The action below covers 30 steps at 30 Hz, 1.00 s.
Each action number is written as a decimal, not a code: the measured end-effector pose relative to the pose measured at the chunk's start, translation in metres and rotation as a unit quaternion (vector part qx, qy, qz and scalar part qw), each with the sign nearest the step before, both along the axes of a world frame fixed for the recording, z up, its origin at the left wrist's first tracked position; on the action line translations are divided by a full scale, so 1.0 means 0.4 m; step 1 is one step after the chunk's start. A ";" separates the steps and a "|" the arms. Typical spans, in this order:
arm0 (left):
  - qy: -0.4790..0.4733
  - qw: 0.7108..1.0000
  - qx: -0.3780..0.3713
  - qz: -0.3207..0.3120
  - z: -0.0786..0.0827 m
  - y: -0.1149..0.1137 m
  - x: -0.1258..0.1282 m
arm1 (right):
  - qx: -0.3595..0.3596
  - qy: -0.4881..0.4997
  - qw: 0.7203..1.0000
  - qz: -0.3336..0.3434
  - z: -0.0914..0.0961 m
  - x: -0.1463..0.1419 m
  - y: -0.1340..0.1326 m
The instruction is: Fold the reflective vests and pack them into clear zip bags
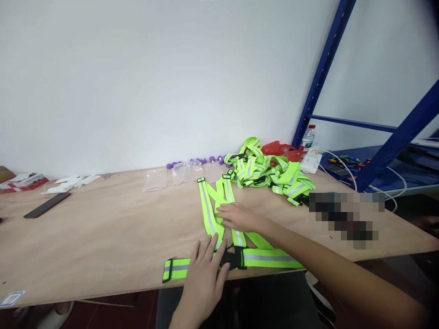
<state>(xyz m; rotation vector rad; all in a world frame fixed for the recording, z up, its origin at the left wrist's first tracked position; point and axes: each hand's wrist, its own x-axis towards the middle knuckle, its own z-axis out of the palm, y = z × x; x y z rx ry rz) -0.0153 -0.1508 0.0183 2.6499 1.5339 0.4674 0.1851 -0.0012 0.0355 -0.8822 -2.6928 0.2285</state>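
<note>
A neon-yellow reflective harness (207,208) with grey stripes lies spread on the wooden table, its two shoulder straps pointing toward the wall. My left hand (205,267) rests on its waist strap beside the black buckle (233,257), fingers stretched out. Across the shoulder straps lies my right hand (238,217), flat with its fingers extended. A black slider (167,270) sits at the waist strap's left end, close to the table's front edge. Part of the straps is covered by my hands and right forearm.
A tangled heap of similar harnesses (260,169) lies at the back right, by a red plastic bag (279,149). Clear plastic bags (155,179) and small purple items (203,160) line the wall. A dark flat bar (47,205) lies left; a blue metal frame (324,68) stands right.
</note>
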 end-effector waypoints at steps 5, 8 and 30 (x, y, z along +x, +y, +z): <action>0.004 1.000 0.004 0.000 0.000 -0.001 -0.001 | -0.051 -0.060 0.996 -0.049 0.003 -0.003 0.033; 0.000 1.000 0.013 0.008 -0.005 -0.002 0.002 | -0.071 -0.073 0.993 -0.063 0.012 0.001 0.051; -0.019 0.995 0.101 -0.019 -0.065 0.039 -0.008 | 0.016 -0.257 0.930 -0.263 0.112 -0.043 0.419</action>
